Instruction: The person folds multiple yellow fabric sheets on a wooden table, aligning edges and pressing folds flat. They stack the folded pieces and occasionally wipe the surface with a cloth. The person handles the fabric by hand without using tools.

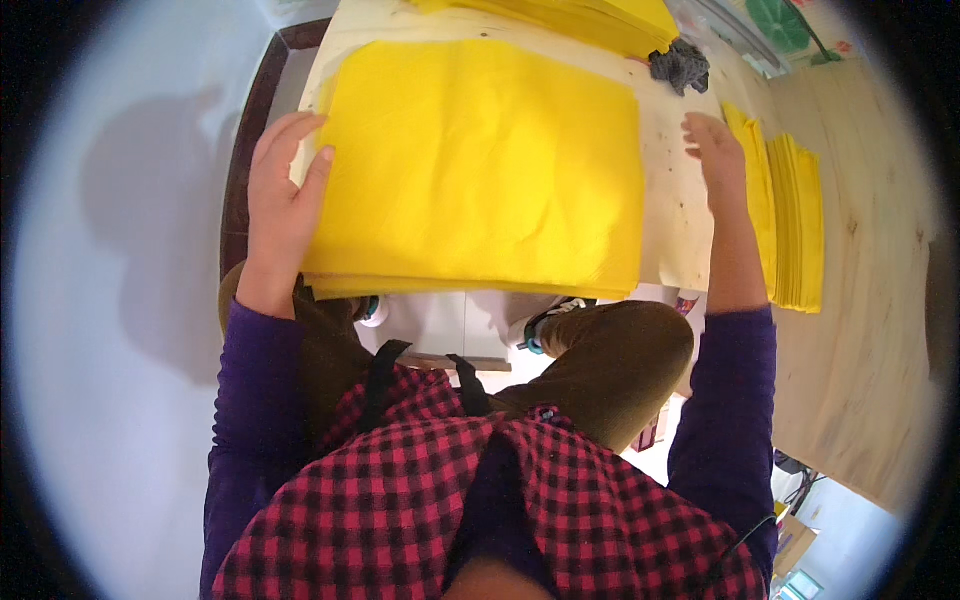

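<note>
In front of me a stack of yellow cloth sheets (480,165) lies flat, its near edge jutting past the front of the wooden table (672,200). Several layers show along that edge. My left hand (283,185) is at the stack's left side, fingers apart and curved, thumb by the cloth's edge; whether it touches cannot be made out. To the right of the stack, my right hand (715,150) hovers apart from it with loosely bent fingers and nothing in them.
More yellow sheets (590,22) are piled at the far edge, beside a crumpled dark grey cloth (680,66). Folded yellow bundles (795,225) lean at the right, near a wooden panel (860,270). A pale wall (130,300) is close on my left. My knees are below the table edge.
</note>
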Available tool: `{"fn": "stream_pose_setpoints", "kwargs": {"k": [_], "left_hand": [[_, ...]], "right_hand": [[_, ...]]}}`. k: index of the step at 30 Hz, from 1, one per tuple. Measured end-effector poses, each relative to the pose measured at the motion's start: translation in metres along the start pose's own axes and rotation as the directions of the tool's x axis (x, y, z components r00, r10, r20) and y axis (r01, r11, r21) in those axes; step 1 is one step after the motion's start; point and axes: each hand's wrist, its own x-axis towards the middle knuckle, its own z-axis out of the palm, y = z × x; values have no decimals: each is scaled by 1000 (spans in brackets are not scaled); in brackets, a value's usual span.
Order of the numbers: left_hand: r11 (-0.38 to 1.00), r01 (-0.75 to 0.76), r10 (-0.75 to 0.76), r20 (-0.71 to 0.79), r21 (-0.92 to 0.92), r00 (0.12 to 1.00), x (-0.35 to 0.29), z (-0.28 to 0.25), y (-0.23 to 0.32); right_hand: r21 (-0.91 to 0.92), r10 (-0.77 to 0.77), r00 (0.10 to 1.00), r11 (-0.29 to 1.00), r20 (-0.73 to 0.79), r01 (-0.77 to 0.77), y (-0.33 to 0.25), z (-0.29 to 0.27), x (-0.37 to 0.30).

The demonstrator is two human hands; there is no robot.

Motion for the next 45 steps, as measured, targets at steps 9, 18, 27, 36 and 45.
{"fn": "stream_pose_setpoints", "kwargs": {"k": [9,18,27,36,45], "left_hand": [[991,-133,118,336,20,934,-16,-5,6],[970,-161,90,342,185,935,27,8,-16],[945,-239,137,390,225,911,30,21,-24],[971,-223,144,544,82,827,4,-3,-3],[949,-259,162,429,179,889,28,7,-10]], "right_hand": [[-283,-376,885,848,274,447,-24,55,-136],[-418,-392,905,803,168,425,-27,68,-84],[-479,-425,881,741,209,471,-24,77,-95],[-432,-419,870,755,260,493,-24,63,-125],[-477,-393,901,765,186,432,-33,71,-97]]}}
